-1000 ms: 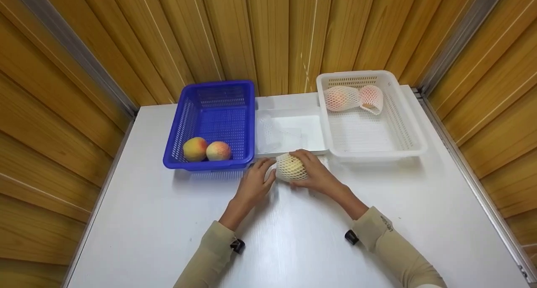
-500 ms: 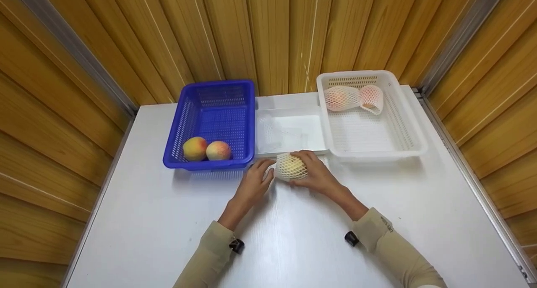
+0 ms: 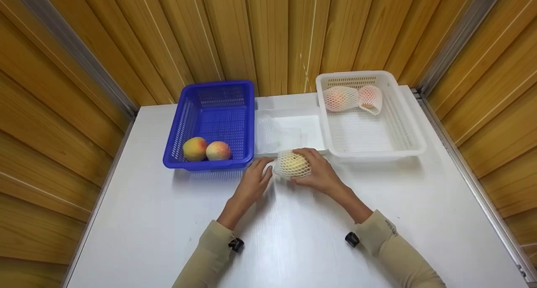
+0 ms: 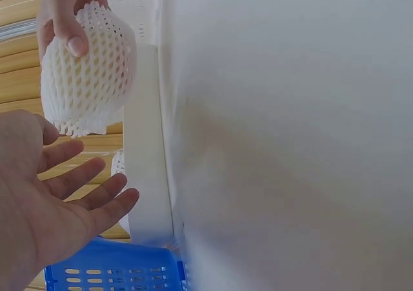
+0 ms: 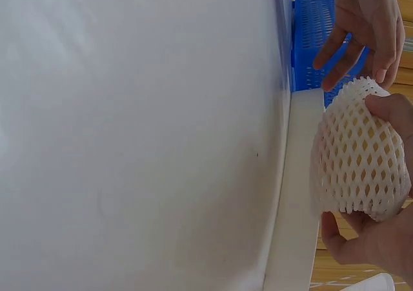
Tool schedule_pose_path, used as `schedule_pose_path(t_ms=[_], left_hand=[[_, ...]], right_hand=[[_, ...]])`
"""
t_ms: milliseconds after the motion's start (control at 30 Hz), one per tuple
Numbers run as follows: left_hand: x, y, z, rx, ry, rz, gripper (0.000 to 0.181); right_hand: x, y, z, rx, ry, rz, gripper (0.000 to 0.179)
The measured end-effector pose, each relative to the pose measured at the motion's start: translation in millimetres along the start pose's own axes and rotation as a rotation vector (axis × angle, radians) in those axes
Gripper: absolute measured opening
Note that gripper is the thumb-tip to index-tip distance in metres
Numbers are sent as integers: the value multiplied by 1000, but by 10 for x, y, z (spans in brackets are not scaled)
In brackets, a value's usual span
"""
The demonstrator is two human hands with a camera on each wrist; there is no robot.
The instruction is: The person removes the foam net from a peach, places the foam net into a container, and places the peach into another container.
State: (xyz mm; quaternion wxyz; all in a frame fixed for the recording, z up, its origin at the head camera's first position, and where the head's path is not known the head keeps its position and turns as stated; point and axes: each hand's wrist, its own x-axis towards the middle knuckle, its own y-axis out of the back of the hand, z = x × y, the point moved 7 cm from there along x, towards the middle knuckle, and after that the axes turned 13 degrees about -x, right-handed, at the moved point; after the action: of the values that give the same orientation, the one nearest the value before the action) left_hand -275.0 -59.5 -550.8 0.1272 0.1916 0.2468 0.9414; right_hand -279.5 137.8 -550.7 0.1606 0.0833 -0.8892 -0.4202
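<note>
In the head view my right hand (image 3: 322, 176) grips a pale yellow peach (image 3: 295, 165) sleeved in a white foam net, over the front edge of a shallow white tray (image 3: 310, 130). The right wrist view has the thumb on one side of the foam net (image 5: 358, 152) and fingers on the other. My left hand (image 3: 251, 182) is just left of the sleeved fruit. Its fingers (image 4: 80, 178) are spread and hold nothing in the left wrist view, with the thumb tip right at the net's open end.
A blue basket (image 3: 222, 120) at left holds two bare peaches, one yellow-red (image 3: 195, 148) and one pinkish (image 3: 218, 150). At right, a white basket (image 3: 361, 137) holds two netted peaches (image 3: 337, 99). Loose foam nets (image 3: 268, 132) lie in the tray. Wood-patterned walls (image 3: 268, 36) enclose the table.
The right hand has shifted slightly right with the netted peach and tilted it a little. The left fingers have drawn slightly back from the net.
</note>
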Motion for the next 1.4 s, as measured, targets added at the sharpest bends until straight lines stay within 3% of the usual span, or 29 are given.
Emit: schedule_pose_path(t_ms=[600, 733, 967, 1200, 1400], left_hand=[[8, 30, 71, -26, -80, 45, 20], [3, 57, 101, -117, -99, 83, 14], [6, 115, 194, -388, -144, 134, 15], [28, 48, 192, -617, -66, 66, 34], [43, -82, 167, -684, 37, -51, 57]], right_hand=[[-52, 87, -88, 55, 88, 40, 80], [-62, 111, -91, 56, 101, 43, 81], [-99, 108, -138, 90, 158, 8, 79], [-96, 89, -190, 70, 229, 24, 77], [-82, 85, -221, 56, 257, 34, 80]])
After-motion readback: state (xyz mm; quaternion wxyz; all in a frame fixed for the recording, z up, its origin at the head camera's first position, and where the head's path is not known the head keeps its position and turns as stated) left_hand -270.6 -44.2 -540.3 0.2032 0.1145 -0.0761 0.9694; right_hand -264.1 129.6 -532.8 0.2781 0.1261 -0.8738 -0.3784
